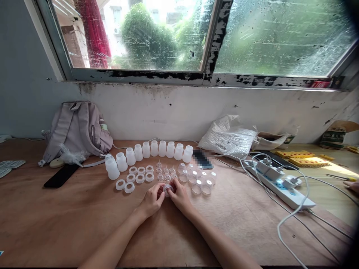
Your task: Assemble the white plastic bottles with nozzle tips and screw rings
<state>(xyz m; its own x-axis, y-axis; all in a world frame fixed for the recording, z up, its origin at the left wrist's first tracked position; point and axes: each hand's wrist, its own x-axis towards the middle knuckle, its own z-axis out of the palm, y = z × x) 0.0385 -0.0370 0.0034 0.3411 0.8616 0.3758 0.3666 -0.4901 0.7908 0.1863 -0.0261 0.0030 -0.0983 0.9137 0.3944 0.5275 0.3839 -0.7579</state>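
My left hand (151,200) and my right hand (179,195) meet at the middle of the wooden table (84,216), both pinching one small translucent white ring part (167,189). Just beyond them lie white rings (136,177), small clear nipples (165,171) and clear round caps (200,183). An arc of several small white bottles (146,151) stands behind these parts.
A grey backpack (78,129) leans on the wall at back left, a black phone (61,175) before it. A white bag (228,136), a power strip (280,183) with cables and yellow parts (303,158) lie at right. Another person's fingers (352,185) show at the right edge.
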